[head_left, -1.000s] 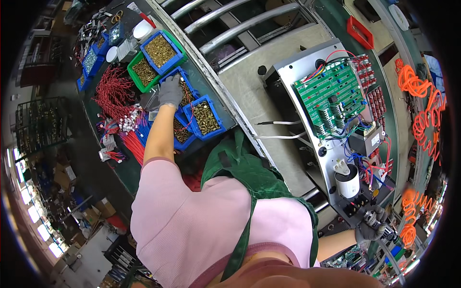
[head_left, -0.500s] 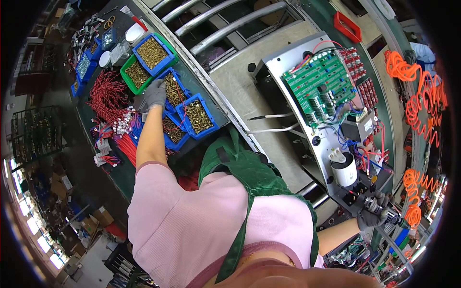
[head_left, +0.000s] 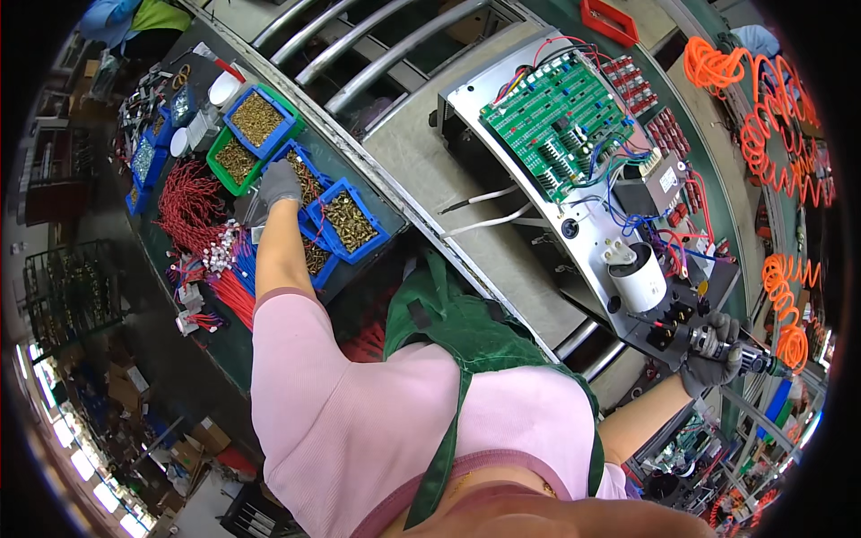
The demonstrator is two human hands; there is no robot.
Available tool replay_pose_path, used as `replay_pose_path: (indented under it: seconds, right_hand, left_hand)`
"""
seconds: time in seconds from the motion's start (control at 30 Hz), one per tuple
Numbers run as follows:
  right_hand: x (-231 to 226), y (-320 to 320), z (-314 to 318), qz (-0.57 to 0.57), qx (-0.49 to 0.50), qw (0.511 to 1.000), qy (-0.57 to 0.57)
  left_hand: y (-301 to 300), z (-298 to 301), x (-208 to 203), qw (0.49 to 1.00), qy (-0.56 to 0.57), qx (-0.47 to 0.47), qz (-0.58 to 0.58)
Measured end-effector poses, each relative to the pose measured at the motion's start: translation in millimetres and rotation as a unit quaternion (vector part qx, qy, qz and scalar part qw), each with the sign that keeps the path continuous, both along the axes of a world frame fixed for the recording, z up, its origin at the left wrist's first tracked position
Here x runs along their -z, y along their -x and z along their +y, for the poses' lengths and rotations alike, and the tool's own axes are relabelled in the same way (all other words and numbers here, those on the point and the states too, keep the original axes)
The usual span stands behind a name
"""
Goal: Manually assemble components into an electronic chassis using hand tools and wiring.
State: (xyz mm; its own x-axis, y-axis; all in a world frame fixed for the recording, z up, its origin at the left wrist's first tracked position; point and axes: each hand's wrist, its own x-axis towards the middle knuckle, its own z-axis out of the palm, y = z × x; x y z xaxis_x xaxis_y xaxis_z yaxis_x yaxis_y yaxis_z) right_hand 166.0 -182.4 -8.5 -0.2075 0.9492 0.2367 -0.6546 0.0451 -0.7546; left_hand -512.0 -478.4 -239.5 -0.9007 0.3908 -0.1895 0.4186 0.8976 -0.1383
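Observation:
My left hand (head_left: 280, 183), in a grey glove, is at the left edge of a blue bin of brass-coloured screws (head_left: 303, 175); its fingertips are too unclear to read. A second blue bin of screws (head_left: 351, 224) lies just right of it, and a green bin (head_left: 235, 165) behind it. At the right, my gloved right hand (head_left: 715, 355) is wrapped round a power screwdriver (head_left: 705, 341) with a dark, metallic body. Its tip points toward the lower end of a metal chassis (head_left: 574, 224), which carries a green circuit board (head_left: 558, 121) and a white cylinder (head_left: 639, 280).
Red twisted wires (head_left: 190, 208) and red cables (head_left: 231, 300) lie on the left bench. Orange coiled hoses (head_left: 758, 134) hang at the right. A red tray (head_left: 609, 21) stands beyond the chassis. Metal rollers (head_left: 377, 67) cross the gap between benches.
The view has shifted, so the bins and chassis sit further left and higher. My left hand stays by the screw bins; my right hand still holds the screwdriver near the chassis's lower end.

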Motion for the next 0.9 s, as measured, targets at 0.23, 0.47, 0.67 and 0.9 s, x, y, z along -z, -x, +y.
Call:
replay_pose_path:
  seconds: [0.23,0.47,0.67,0.9]
  right_hand:
    - [-1.0,0.4,1.3,0.018,-0.017,1.0,-0.003]
    - [4.8,-12.0,-2.8,0.039,-0.032,0.999,-0.01]
    - [9.1,-10.4,6.0,0.097,-0.235,0.967,0.029]
    - [-7.6,-7.8,-7.5,0.11,0.03,0.993,-0.039]
  left_hand:
    - [27.3,-37.6,45.1,0.977,-0.188,-0.063,0.084]
    - [52.5,-55.9,67.9,0.652,-0.688,-0.237,-0.213]
    - [55.2,-82.4,40.4,0.997,-0.037,0.067,-0.011]
    - [56.4,-75.3,30.0,0.988,0.001,0.152,0.042]
